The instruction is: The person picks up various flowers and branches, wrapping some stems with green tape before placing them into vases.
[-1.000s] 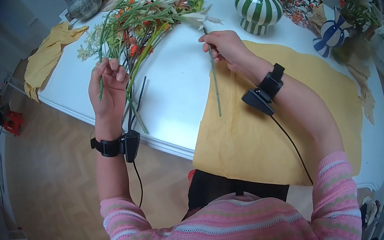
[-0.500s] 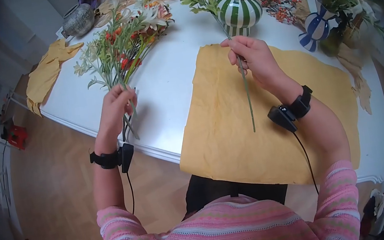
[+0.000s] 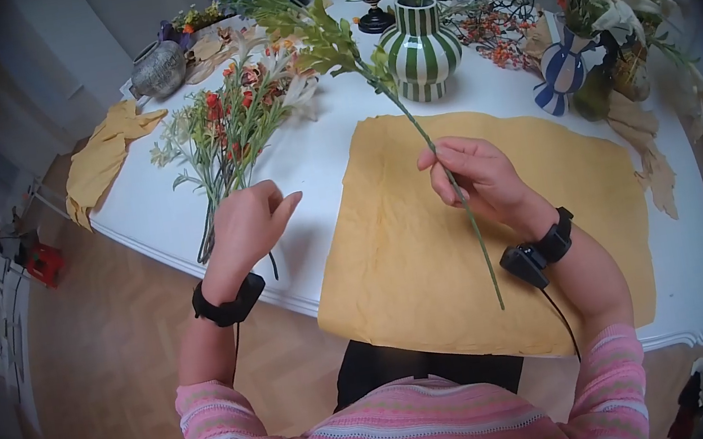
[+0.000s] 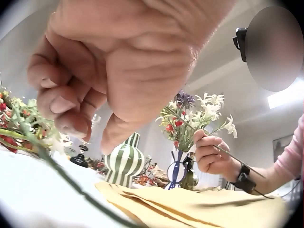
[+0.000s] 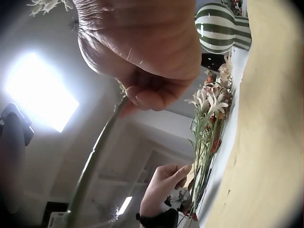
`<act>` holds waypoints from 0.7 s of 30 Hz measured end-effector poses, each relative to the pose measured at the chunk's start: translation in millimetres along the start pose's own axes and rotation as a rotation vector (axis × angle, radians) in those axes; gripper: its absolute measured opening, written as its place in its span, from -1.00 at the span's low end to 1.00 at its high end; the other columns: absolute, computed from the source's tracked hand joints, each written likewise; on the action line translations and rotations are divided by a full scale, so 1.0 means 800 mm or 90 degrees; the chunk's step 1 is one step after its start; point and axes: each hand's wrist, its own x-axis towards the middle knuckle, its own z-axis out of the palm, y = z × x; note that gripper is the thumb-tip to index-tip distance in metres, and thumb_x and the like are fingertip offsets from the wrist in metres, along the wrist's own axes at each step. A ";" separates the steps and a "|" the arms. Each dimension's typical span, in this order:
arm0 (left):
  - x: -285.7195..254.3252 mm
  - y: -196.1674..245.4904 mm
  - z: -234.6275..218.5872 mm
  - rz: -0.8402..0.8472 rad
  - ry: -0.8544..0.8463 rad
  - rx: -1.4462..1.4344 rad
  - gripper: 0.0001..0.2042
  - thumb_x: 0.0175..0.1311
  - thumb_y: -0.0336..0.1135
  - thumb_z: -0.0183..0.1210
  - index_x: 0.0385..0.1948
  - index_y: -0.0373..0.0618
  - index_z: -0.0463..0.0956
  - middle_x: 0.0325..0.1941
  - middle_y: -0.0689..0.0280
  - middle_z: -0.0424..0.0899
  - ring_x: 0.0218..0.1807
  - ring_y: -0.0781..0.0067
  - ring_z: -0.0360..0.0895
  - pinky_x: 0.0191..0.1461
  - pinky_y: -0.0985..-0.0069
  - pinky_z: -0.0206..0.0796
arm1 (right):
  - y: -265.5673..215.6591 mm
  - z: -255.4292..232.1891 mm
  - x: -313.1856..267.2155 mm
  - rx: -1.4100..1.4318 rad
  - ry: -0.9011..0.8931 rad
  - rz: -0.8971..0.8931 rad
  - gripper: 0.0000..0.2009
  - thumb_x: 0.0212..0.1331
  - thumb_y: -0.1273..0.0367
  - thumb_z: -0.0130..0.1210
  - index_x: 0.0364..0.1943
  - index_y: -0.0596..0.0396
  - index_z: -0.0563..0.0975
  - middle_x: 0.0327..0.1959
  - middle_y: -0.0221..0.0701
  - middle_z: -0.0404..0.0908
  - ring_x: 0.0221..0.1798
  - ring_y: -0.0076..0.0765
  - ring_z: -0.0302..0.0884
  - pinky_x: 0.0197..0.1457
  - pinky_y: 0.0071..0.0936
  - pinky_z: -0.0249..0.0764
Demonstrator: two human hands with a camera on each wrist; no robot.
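Note:
My right hand pinches a long flower stem between thumb and fingers, over the yellow paper. Its leafy upper part leans up to the left, with blue blooms at the tip, and the bare lower end hangs below the hand. My left hand, fingers loosely bent and thumb out, holds nothing; it is just above the lower stems of a bunch of flowers. Red, orange and white blooms show in that bunch on the table. In the left wrist view a green stem passes below the left fingers.
Yellow wrapping paper covers the right front of the white table. Behind it stand a green-striped vase, a black-based glass holder and a blue-striped vase with flowers. A silver pot and crumpled yellow paper are left.
My left hand has lowered a white-flowered stem onto the bunch and let go of it. The right hand has moved rightward and lower, still pinching the blue-flowered stem.

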 end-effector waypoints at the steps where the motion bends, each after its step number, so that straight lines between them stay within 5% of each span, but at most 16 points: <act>1: 0.002 0.013 -0.006 -0.004 -0.055 -0.061 -0.72 0.26 -0.16 0.18 -0.42 -0.24 0.61 -0.60 0.21 0.60 -0.57 0.37 0.50 -0.45 0.46 0.31 | 0.005 -0.001 -0.004 0.015 -0.013 -0.001 -0.68 0.44 0.25 -0.19 -0.11 0.27 0.47 -0.60 -0.43 0.49 -0.58 -0.62 0.26 -0.51 -0.70 0.14; 2: 0.007 0.021 -0.003 -0.004 -0.053 -0.059 -0.72 0.26 -0.16 0.18 -0.42 -0.24 0.61 -0.60 0.21 0.60 -0.57 0.37 0.50 -0.45 0.46 0.31 | 0.009 -0.002 -0.006 0.015 -0.015 -0.003 -0.68 0.44 0.25 -0.19 -0.11 0.27 0.47 -0.60 -0.43 0.49 -0.58 -0.62 0.26 -0.51 -0.70 0.14; 4: 0.017 0.035 0.006 0.067 -0.076 -0.477 -0.72 0.35 -0.20 0.10 -0.15 -0.25 0.59 -0.36 0.28 0.68 -0.43 0.53 0.52 -0.39 0.56 0.34 | 0.015 -0.005 -0.010 0.073 -0.048 0.019 -0.68 0.45 0.26 -0.20 -0.11 0.27 0.46 -0.63 -0.44 0.46 -0.59 -0.61 0.23 -0.52 -0.69 0.11; 5: 0.025 0.041 0.006 0.052 -0.135 -0.536 -0.66 0.41 -0.23 0.02 0.06 -0.29 0.47 -0.15 0.31 0.67 -0.25 0.57 0.55 -0.27 0.59 0.39 | 0.015 -0.002 -0.012 0.092 -0.051 0.037 -0.69 0.45 0.26 -0.21 -0.13 0.26 0.46 -0.64 -0.44 0.44 -0.61 -0.60 0.21 -0.51 -0.67 0.12; 8: 0.035 0.082 0.018 0.079 -0.090 -0.754 -0.63 0.43 -0.23 0.00 0.11 -0.32 0.42 -0.15 0.28 0.67 -0.16 0.56 0.56 -0.15 0.58 0.39 | 0.027 -0.004 -0.015 0.178 -0.122 0.034 -0.69 0.45 0.26 -0.20 -0.14 0.26 0.45 -0.65 -0.43 0.43 -0.62 -0.58 0.22 -0.48 -0.63 0.15; 14: 0.045 0.115 0.043 0.036 -0.178 -0.925 -0.65 0.45 -0.23 -0.04 0.10 -0.30 0.42 -0.10 0.23 0.65 -0.06 0.46 0.58 -0.01 0.51 0.38 | 0.034 0.000 -0.021 0.215 -0.148 0.073 -0.70 0.45 0.26 -0.20 -0.13 0.23 0.46 -0.64 -0.45 0.41 -0.62 -0.57 0.21 -0.44 -0.59 0.18; 21: 0.044 0.127 0.052 0.033 -0.135 -0.980 -0.72 0.44 -0.23 -0.01 0.03 -0.19 0.44 -0.15 0.20 0.65 -0.12 0.38 0.61 -0.01 0.46 0.39 | 0.036 -0.006 -0.022 0.232 -0.150 0.093 -0.69 0.45 0.24 -0.20 -0.12 0.19 0.49 -0.61 -0.45 0.43 -0.58 -0.58 0.21 -0.43 -0.59 0.18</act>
